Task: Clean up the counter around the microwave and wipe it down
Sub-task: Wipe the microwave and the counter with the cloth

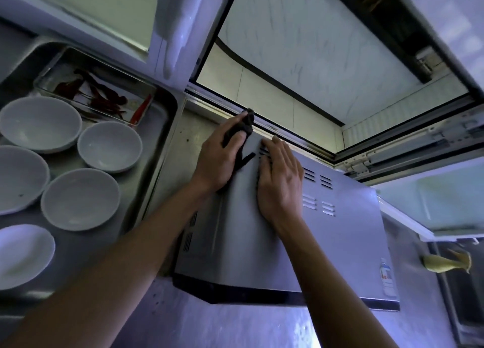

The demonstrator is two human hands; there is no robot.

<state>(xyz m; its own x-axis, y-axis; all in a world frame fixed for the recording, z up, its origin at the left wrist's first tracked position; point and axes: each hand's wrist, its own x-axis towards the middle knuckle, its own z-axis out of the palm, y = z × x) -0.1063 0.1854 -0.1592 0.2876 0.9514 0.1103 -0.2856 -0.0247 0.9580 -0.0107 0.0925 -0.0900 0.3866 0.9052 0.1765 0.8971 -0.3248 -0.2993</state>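
Observation:
The grey microwave (pixel 340 232) sits on the steel counter (pixel 199 324) under an open window. My left hand (pixel 220 159) grips a dark cloth (pixel 247 123) at the microwave's back left corner, the cloth's end poking out past my fingers onto the window sill. My right hand (pixel 280 180) lies flat on the microwave's top, fingers straight, over the vent slots. A strip of counter (pixel 193 135) with dark crumbs shows left of the microwave.
A steel tray (pixel 146 169) on the left holds several white bowls (pixel 110 146) and a glass dish of red chillies (pixel 97 91). The open window frame (pixel 392 148) hangs over the microwave's back. A yellow object (pixel 445 264) lies at the right.

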